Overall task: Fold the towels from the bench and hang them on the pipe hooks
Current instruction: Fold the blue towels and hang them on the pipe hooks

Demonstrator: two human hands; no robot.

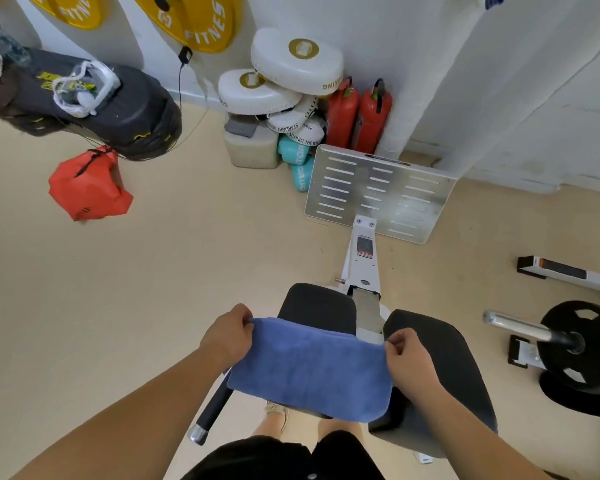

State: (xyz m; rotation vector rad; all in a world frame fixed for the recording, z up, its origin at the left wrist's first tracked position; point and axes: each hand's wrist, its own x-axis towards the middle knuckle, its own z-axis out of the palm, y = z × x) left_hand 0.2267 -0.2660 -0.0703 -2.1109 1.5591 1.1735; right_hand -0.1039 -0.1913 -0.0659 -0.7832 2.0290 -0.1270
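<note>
Head view, the only one. Holding a blue towel [309, 365] stretched out between both hands, above the dark padded surface [444, 362] and the person's legs. Pinching the far left corner with the left hand [227, 336], fingers [246, 323] curled tight over the edge. Pinching the far right corner with the right hand [407, 358], fingers [395, 341] narrow, thumb against forefinger. Kept taut along the far edge, likely to line up the corners and get a straight crease. Left slack at the near edge, drooping toward the knees. Probably doubled once already, going by the thick rounded near edge, but not certain.

Fold step in hand, hanging not yet done. Hanging spot not in sight. Scrap of blue cloth [494, 0] at the top edge, too cut off to tell.

Beyond the surface: slotted metal footplate [378, 192], two red fire extinguishers [357, 116] against the wall, stacked white boxing pads [291, 64], red bag [87, 185] at left, weight plate [582, 344] on a bar at right.

Next, probably bringing the two corners together. Risk of a corner slipping and skewing the fold.
</note>
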